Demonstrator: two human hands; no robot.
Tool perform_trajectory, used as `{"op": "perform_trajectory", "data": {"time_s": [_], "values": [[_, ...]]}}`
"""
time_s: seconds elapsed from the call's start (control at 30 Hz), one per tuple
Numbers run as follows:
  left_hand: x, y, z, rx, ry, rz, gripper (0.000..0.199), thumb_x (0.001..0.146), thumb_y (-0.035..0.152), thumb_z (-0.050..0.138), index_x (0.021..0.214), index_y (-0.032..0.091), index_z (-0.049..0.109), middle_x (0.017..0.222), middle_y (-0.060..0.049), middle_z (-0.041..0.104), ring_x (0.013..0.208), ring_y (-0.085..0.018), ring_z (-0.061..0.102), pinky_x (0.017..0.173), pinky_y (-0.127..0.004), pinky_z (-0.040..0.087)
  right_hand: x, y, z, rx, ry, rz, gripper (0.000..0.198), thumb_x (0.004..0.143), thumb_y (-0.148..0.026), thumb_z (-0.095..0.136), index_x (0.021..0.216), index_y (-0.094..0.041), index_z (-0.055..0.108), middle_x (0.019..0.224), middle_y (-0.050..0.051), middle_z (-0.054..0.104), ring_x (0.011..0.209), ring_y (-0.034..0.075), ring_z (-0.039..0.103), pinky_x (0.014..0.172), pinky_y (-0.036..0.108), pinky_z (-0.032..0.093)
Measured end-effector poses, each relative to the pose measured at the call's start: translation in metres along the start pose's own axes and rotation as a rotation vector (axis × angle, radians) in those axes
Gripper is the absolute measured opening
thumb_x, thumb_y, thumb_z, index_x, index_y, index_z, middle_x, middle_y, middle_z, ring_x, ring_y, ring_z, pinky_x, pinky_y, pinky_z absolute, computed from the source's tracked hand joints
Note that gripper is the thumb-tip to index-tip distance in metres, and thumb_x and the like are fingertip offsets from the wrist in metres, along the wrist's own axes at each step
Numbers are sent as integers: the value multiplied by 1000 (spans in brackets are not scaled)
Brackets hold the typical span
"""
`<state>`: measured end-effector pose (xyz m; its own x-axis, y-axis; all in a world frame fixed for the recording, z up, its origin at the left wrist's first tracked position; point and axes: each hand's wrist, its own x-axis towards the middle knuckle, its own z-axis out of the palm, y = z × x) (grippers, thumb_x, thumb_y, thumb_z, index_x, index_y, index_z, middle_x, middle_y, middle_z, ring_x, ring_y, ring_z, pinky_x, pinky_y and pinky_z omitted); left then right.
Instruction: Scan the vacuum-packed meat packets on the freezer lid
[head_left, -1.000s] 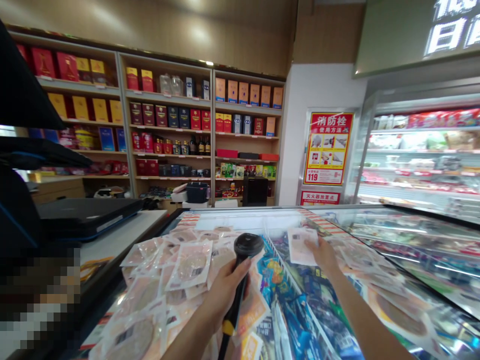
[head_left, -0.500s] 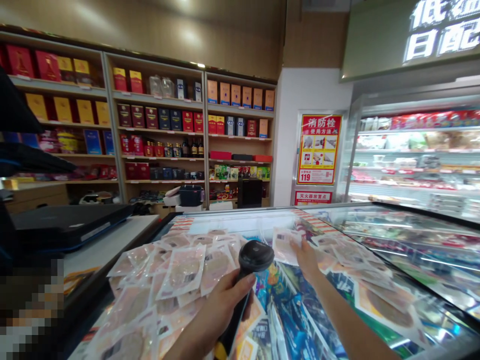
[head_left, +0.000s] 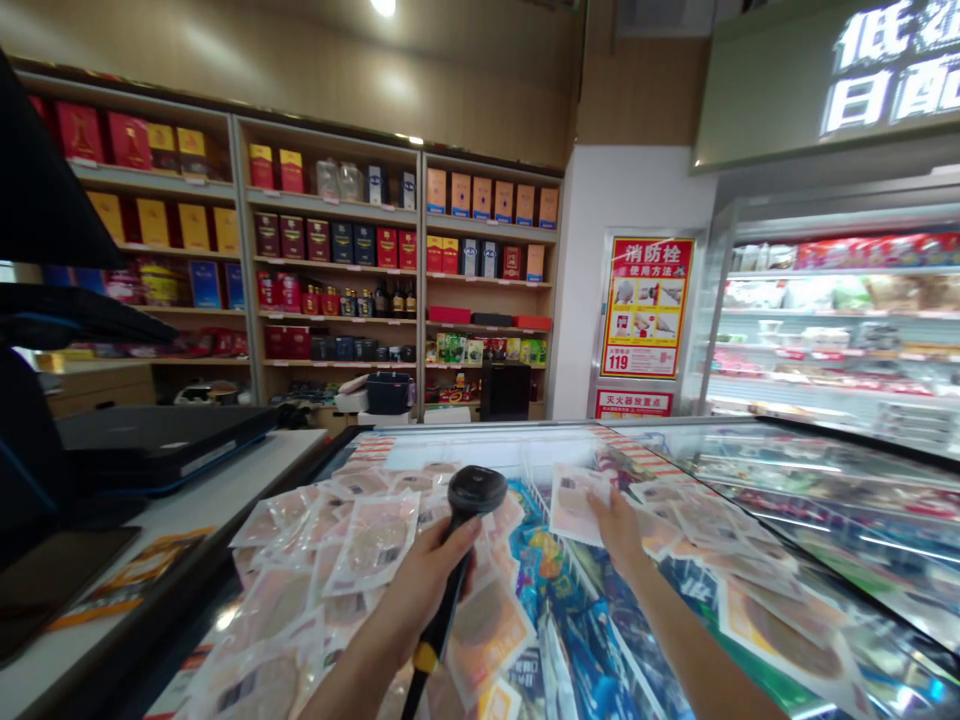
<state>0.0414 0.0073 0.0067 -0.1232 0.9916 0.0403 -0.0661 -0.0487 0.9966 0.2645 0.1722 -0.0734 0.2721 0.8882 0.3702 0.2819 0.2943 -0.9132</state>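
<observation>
A black handheld barcode scanner [head_left: 475, 489] is wrapped in the fingers of my left hand [head_left: 429, 580], its head up and its cord trailing toward me. Farther right, my right hand [head_left: 616, 530] pinches the edge of a clear packet with a pale flat round item [head_left: 574, 502] inside. Under and left of the scanner lie several similar packets [head_left: 375, 540], overlapping on the glass top of the freezer. More packets [head_left: 712, 515] lie to the right of my right hand. Blue bags [head_left: 592, 650] show between the two piles.
A counter at left holds a black flat device [head_left: 180, 440] and an orange-edged packet [head_left: 135, 580]. The freezer's dark frame [head_left: 847, 570] runs along the right. Shelves of boxed bottles [head_left: 337, 240] stand behind, beside a red fire-hydrant poster [head_left: 643, 305] and a lit refrigerated display [head_left: 840, 330].
My left hand and the scanner have moved left, away from the packet in my right hand. My right hand still holds that packet. The view has shifted slightly left.
</observation>
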Motion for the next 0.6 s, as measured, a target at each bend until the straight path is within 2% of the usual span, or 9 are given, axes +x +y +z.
{"op": "perform_trajectory", "data": {"time_s": [0.1,0.23,0.37,0.5,0.6], "values": [[8,3,-16,25,101,20,31,63,46,53,58,17,44,43,6,46,36,-7,42,38,-19,30,-2,-1,11,51,-19,13,44,60,-41,47,95,-13,54,85,9,63,77,23,57,65,32,44],[12,6,-31,23,173,39,32,65,47,50,58,17,44,42,5,45,36,-8,42,37,-19,30,-7,-8,32,108,-98,3,43,64,-39,43,99,-15,52,89,7,63,80,22,57,65,30,45],[13,8,-37,27,208,49,34,66,48,47,58,16,44,42,5,46,35,-7,42,35,-19,28,-14,-18,54,64,-179,-40,42,66,-36,41,102,-16,50,94,7,61,85,21,56,70,30,44],[12,10,-38,8,212,34,34,66,49,48,61,15,46,44,4,48,36,-7,42,36,-18,29,-22,-24,73,-62,-201,-75,44,65,-31,40,103,-11,48,97,11,59,90,22,53,80,32,40],[13,9,-38,17,207,31,35,66,50,48,61,15,45,45,4,48,37,-7,43,37,-19,29,-25,-26,84,-89,-226,-125,46,67,-31,38,108,-11,45,101,11,57,95,21,51,84,32,37]]}}
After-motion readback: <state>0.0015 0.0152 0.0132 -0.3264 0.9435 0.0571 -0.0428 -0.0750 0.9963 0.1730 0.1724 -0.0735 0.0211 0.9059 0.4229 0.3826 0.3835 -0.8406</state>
